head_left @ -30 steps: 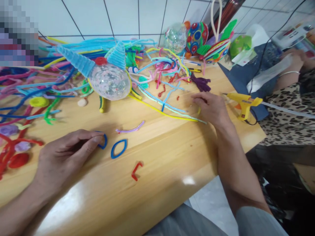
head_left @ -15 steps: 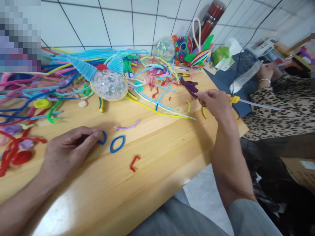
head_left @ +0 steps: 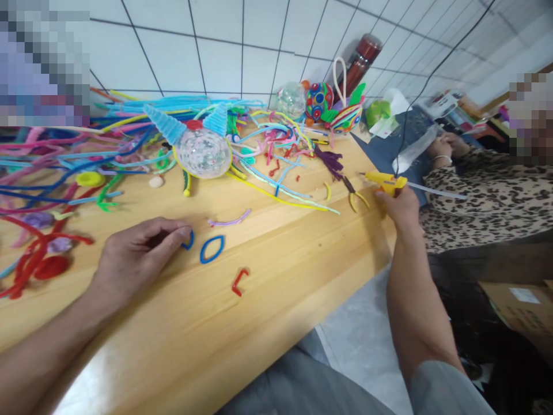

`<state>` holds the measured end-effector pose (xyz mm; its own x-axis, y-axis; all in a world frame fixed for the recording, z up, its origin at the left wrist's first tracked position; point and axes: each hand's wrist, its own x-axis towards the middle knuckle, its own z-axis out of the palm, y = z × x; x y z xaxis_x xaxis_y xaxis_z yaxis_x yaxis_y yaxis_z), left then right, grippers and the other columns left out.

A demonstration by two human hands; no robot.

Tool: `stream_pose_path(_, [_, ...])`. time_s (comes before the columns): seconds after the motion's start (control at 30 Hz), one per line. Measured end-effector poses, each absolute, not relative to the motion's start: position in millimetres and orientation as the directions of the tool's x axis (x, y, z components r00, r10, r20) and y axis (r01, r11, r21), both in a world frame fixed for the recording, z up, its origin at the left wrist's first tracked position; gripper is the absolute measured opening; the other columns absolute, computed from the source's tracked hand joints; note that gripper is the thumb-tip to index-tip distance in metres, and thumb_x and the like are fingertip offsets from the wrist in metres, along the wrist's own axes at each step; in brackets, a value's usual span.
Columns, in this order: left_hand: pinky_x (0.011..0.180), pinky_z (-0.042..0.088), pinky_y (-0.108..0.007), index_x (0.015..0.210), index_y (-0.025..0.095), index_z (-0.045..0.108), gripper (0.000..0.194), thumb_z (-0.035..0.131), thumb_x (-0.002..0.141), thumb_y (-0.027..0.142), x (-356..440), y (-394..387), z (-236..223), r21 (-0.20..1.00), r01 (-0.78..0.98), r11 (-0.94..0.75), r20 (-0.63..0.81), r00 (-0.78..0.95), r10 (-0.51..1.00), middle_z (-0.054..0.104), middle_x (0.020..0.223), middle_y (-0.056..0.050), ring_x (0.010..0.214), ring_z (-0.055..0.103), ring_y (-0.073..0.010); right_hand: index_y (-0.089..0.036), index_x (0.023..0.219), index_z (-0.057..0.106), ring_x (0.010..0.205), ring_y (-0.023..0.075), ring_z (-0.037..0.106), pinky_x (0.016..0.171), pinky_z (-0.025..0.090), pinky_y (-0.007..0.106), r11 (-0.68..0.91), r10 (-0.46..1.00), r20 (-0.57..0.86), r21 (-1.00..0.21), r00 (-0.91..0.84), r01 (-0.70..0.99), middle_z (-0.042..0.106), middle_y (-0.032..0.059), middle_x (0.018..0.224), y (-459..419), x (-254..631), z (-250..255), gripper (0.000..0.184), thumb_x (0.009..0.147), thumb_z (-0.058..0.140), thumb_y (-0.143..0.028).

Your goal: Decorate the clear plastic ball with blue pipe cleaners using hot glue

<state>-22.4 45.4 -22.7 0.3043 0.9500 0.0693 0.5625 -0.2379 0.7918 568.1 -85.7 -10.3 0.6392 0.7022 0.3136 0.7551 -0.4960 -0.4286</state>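
My left hand [head_left: 138, 251] rests on the wooden table [head_left: 280, 276], thumb and fingers pinched on a small blue pipe-cleaner loop [head_left: 189, 240]. A second blue loop [head_left: 211, 249] lies just right of it, and a bent red piece [head_left: 239, 282] lies nearer me. My right hand [head_left: 400, 206] is at the table's right edge, closed around the handle of a yellow glue gun [head_left: 384, 181]. Small pliers with yellow handles [head_left: 354, 195] lie just left of that hand.
A clear glitter ball with light-blue cones [head_left: 199, 147] sits among a heap of coloured pipe cleaners [head_left: 69, 161] at the back left. Finished colourful ornaments [head_left: 332, 109] stand by the tiled wall. A person in a leopard-print top [head_left: 484, 196] sits at the right.
My right hand left the yellow pipe cleaners and the pliers, moved right to the table edge and took hold of the glue gun. My left hand stayed pinched on the blue loop.
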Motion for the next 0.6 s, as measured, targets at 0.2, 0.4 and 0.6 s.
stream_pose_path(0.2, [0.081,0.064,-0.024,0.089,0.022,0.084,0.037,0.07,0.087,0.056,-24,45,-24,0.801,0.552,-0.23,0.062,0.306,0.95,0.09,0.092,-0.002,0.082,0.081,-0.0177,-0.032,0.087,0.052,0.08,0.0232,0.055,0.078,0.039,0.039,-0.54,0.585,0.324,-0.528,0.744,0.655,0.058,-0.0009,0.077,-74,547,-1,0.024,0.083,0.073,-0.023])
stream_pose_path(0.4, [0.078,0.063,-0.023,0.088,0.022,0.084,0.035,0.071,0.087,0.054,-24,45,-26,0.799,0.552,-0.239,0.073,0.305,0.949,0.089,0.09,-0.002,0.079,0.08,-0.0166,-0.029,0.1,0.058,0.093,0.0271,0.063,0.085,0.047,0.042,-0.437,0.602,0.407,-0.551,0.687,0.711,0.07,0.0091,0.099,-76,504,-12,0.012,0.09,0.062,-0.036])
stream_pose_path(0.6, [0.077,0.063,-0.022,0.091,0.021,0.086,0.036,0.071,0.087,0.054,-23,44,-24,0.801,0.555,-0.225,0.063,0.296,0.953,0.089,0.091,-0.002,0.079,0.08,-0.0159,-0.025,0.094,0.067,0.085,0.0343,0.065,0.082,0.051,0.048,-0.452,0.729,0.369,-0.373,0.577,0.81,0.069,0.0102,0.083,-82,485,-33,0.019,0.085,0.062,-0.04])
